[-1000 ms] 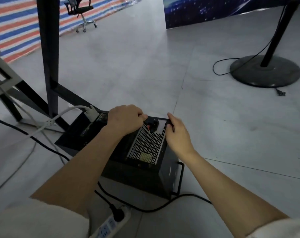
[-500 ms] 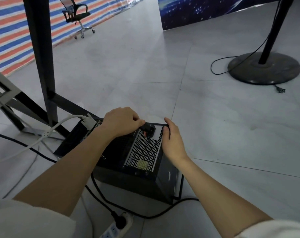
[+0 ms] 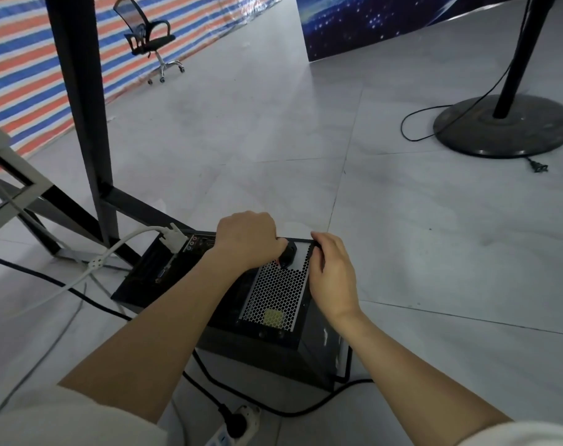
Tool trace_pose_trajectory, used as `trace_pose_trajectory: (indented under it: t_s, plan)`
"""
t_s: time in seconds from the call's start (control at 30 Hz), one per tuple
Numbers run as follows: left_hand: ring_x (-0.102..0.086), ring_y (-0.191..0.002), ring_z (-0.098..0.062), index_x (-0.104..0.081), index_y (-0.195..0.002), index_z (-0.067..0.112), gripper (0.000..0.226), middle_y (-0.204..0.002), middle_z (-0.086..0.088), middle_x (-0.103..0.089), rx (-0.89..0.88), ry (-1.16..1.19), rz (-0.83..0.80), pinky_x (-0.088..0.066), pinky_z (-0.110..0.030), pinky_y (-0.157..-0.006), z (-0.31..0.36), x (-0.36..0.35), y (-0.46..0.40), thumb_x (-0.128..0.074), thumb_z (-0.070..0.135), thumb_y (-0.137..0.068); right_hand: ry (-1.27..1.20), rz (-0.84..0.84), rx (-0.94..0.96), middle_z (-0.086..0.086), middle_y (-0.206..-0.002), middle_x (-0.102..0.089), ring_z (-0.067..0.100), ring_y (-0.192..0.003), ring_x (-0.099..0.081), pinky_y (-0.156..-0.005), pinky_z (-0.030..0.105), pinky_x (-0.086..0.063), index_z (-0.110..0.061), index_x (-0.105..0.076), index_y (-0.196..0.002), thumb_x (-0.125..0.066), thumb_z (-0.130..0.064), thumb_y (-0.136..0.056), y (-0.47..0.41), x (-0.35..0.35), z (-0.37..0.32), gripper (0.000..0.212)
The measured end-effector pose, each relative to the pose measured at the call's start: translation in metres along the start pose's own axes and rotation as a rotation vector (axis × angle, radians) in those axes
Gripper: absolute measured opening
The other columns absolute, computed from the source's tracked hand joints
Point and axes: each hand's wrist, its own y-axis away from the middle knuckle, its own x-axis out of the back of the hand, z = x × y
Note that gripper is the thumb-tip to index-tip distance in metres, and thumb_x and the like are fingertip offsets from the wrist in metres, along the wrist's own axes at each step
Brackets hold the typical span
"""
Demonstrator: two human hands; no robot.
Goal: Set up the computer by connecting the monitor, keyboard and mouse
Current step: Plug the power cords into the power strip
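Power plug at the back of the computer case

We see a black metal computer case (image 3: 228, 320) lying on the smooth grey tiled floor (image 3: 402, 236), its back panel facing up, with a silver honeycomb grille (image 3: 275, 296). Our left hand (image 3: 248, 239) has its grip curled around a black moulded power plug (image 3: 288, 254) at the grille's far edge. Our right hand (image 3: 333, 275) holds the case's right edge, fingers curled over the rim. A white connector (image 3: 174, 238) on a thick white cable (image 3: 113, 252) sits in the panel farther left. A white power strip (image 3: 238, 426) lies on the floor just in front of the case.
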Motion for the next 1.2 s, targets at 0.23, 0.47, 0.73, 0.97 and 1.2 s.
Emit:
trace_pose_trajectory:
  t_s: [0.23,0.47,0.73,0.97,1.2]
  plan:
    - [-0.048,-0.076,-0.020,-0.053,-0.085,0.016,0.019,-0.074,0.001,-0.046,0.008,-0.166,-0.047,-0.034,-0.027,-0.065,0.021,0.010,-0.005,-0.053,0.034,-0.090,-0.040,-0.057,-0.052,0.008,-0.139,-0.046,0.017,-0.127,-0.044,-0.101,0.013,-0.027,-0.006,-0.038,-0.140,-0.033,-0.009,-0.099,0.007,0.000,0.007,0.041]
    - [-0.048,-0.075,-0.020,-0.047,-0.077,0.015,0.029,-0.076,-0.001,-0.048,0.043,-0.050,0.009,-0.037,-0.028,-0.067,0.026,-0.005,0.000,-0.050,0.039,-0.093,-0.132,-0.075,-0.126,0.004,-0.144,-0.043,0.015,-0.131,-0.041,-0.103,0.012,-0.024,-0.010,-0.035,-0.143,-0.033,-0.001,-0.097,0.007,0.001,0.016,0.046]
    - [-0.052,-0.073,-0.023,-0.052,-0.075,0.013,0.030,-0.083,-0.006,-0.062,0.113,0.050,0.087,-0.038,-0.029,-0.064,0.032,-0.012,0.015,-0.045,0.034,-0.095,-0.004,-0.194,-0.299,0.005,-0.133,-0.053,0.024,-0.113,-0.056,-0.094,0.033,-0.046,-0.013,-0.033,-0.142,-0.036,-0.003,-0.096,0.020,0.019,0.039,0.048]
    - [-0.030,-0.133,-0.030,-0.052,-0.127,0.014,0.041,-0.138,-0.010,-0.043,0.174,0.168,0.190,-0.011,-0.053,-0.112,0.060,-0.024,0.040,-0.039,0.036,-0.096,0.216,-0.493,-0.489,0.013,-0.122,-0.061,0.028,-0.107,-0.058,-0.092,0.033,-0.047,-0.012,-0.049,-0.132,-0.038,-0.008,-0.093,0.046,0.070,0.083,0.041]
    - [-0.046,-0.127,-0.035,-0.065,-0.108,0.008,0.037,-0.120,-0.013,-0.061,-0.302,0.203,0.470,-0.023,-0.060,-0.109,0.140,-0.074,0.079,-0.066,0.021,-0.074,0.514,-0.773,-0.641,0.010,-0.141,-0.044,0.025,-0.127,-0.044,-0.102,0.028,-0.036,-0.012,-0.038,-0.140,-0.039,-0.015,-0.096,0.080,0.125,0.128,0.044]
